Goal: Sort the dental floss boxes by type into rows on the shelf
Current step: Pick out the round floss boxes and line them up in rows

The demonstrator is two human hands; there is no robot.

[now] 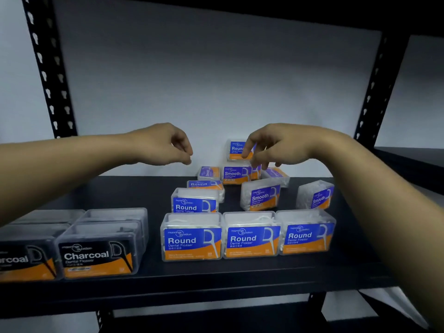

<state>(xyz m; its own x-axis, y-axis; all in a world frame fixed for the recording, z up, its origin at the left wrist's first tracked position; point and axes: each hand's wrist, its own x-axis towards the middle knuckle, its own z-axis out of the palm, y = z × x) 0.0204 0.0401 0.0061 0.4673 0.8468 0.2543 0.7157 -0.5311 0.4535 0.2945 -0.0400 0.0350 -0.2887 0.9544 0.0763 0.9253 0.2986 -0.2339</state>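
Three clear Round floss boxes (191,236) stand in a row at the shelf's front edge, with two more Round boxes (194,200) lined up behind the left one. Several Smooth boxes (260,194) stand or lie scattered behind them, some tilted. At the back, one Round box (236,150) is stacked on a Smooth box (231,174). My right hand (276,145) reaches over the pile, one digit touching the front of that stacked Round box, the other fingers hanging beside it. My left hand (165,145) hovers to its left, fingers loosely curled, holding nothing.
Black Charcoal boxes (98,251) sit grouped at the front left, more behind them. The dark shelf board (240,280) shows bare surface behind the Charcoal boxes and at the far right. Perforated black uprights (48,75) frame both sides, and a white wall is behind.
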